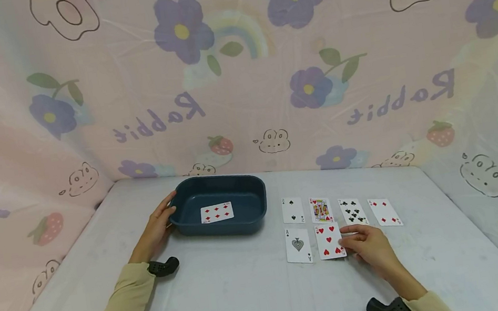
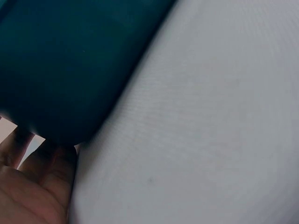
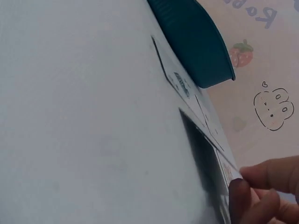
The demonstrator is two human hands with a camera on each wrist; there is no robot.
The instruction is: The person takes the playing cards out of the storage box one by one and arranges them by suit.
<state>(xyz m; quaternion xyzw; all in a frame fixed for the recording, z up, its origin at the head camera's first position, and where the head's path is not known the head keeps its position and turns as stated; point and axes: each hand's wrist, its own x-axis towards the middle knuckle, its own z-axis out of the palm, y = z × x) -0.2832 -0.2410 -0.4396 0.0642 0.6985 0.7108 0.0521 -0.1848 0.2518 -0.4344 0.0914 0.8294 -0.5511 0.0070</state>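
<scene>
My right hand (image 1: pixel 372 247) pinches the right edge of a five of hearts card (image 1: pixel 328 237). In the right wrist view that card (image 3: pixel 205 130) is tilted, its edge raised over a dark shadow. Beside it on the left lies an ace of spades (image 1: pixel 295 255). At the left end of a dark blue rectangular basin (image 1: pixel 221 228), my left hand (image 1: pixel 156 227) holds the wall near the rim. The left wrist view shows its fingers (image 2: pixel 39 161) against the outside of the basin. A six of diamonds card (image 1: pixel 216 212) lies face up inside the basin.
Behind the five of hearts, a row of face-up cards holds a two of spades (image 1: pixel 292 210), a red court card (image 1: pixel 321 210), a seven of clubs (image 1: pixel 352 211) and a four of diamonds (image 1: pixel 385 212). A patterned curtain (image 1: pixel 239 82) closes off the white table's (image 1: pixel 230 296) back and sides.
</scene>
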